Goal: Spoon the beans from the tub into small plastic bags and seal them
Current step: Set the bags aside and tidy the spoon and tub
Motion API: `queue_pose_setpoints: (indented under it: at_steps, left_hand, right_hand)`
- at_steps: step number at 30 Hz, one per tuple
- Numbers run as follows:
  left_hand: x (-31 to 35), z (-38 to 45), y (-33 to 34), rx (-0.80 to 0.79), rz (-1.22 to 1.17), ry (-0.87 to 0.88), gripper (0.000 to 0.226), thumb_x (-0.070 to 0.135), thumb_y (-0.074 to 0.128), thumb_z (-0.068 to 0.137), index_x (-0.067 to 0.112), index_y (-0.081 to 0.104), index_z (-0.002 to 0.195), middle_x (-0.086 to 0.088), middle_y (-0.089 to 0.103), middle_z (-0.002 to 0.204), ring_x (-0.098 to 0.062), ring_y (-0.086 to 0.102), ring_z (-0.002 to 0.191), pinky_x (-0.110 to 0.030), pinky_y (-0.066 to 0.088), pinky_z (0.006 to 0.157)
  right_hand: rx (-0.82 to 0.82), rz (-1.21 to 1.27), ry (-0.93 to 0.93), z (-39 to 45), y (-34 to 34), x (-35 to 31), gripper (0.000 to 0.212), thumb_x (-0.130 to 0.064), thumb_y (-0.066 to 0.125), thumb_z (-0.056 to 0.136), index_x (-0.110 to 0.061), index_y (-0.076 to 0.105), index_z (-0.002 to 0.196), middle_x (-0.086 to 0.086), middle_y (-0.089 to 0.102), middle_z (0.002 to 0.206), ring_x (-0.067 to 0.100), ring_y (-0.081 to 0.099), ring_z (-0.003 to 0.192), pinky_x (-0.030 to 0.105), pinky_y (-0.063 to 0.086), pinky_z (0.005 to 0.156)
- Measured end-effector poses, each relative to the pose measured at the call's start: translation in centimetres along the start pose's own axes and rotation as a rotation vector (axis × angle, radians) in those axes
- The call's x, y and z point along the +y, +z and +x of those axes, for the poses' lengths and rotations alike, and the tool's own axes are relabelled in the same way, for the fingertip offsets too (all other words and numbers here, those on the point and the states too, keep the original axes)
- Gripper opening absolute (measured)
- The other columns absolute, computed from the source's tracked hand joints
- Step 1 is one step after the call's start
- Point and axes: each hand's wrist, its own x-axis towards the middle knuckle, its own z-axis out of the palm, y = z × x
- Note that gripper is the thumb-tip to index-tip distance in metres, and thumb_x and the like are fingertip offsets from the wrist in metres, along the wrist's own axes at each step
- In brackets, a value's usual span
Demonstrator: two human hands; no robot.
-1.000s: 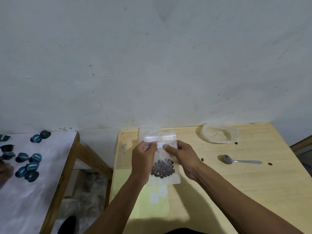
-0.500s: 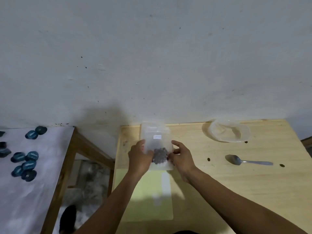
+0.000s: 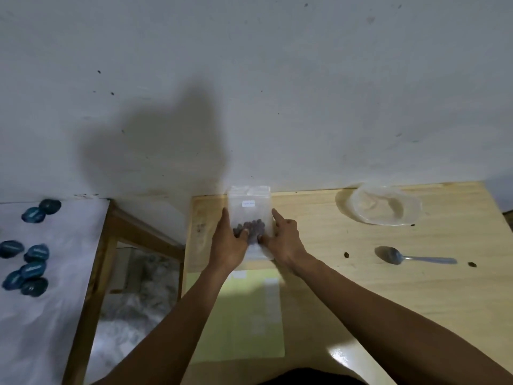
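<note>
The left hand [image 3: 229, 245] and right hand [image 3: 284, 241] flank the small plastic bag [image 3: 249, 218], thumbs pinching its lower part over the beans [image 3: 249, 227], index fingers straight up its 2 sides; its long axis runs away from the person toward the wall, both hands equally near. Against the frame 1 second earlier, the hands grip lower and the bag sits farther back; the spoon [image 3: 410, 257] and tub [image 3: 385, 204] lie well apart to the right.

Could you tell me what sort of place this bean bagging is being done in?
Probably a plain home or small workshop room, not a factory: a bare wooden table against a scuffed white wall, an ordinary spoon and clear plastic tub, and a second table with blue objects.
</note>
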Motion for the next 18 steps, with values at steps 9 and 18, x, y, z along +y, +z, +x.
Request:
queue_pose_setpoints:
  at_steps: [9, 18]
  left_hand:
    - [3.2, -4.3, 2.3, 0.109, 0.205, 0.558, 0.061, 0.024, 0.047, 0.098, 0.013, 0.026, 0.154, -0.002, 0.017, 0.164, -0.017, 0.004, 0.152, -0.04, 0.014, 0.123]
    - [2.0, -8.3, 10.9, -0.43, 0.68, 0.536, 0.073, 0.055, 0.021, 0.097, 0.02, -0.006, 0.156, 0.0, -0.018, 0.163, -0.02, -0.026, 0.147, -0.045, -0.003, 0.123]
  right_hand:
    - [0.16, -0.64, -0.153, -5.5, -8.9, 3.4, 0.045, -0.022, 0.053, 0.094, -0.022, 0.051, 0.138, 0.009, 0.049, 0.135, 0.032, 0.047, 0.118, 0.043, 0.045, 0.095]
    - [0.218, -0.808, -0.201, -9.2, -11.0, 9.5, 0.025, -0.007, 0.048, 0.094, -0.011, 0.063, 0.114, 0.005, 0.056, 0.116, 0.026, 0.051, 0.104, 0.037, 0.05, 0.083]
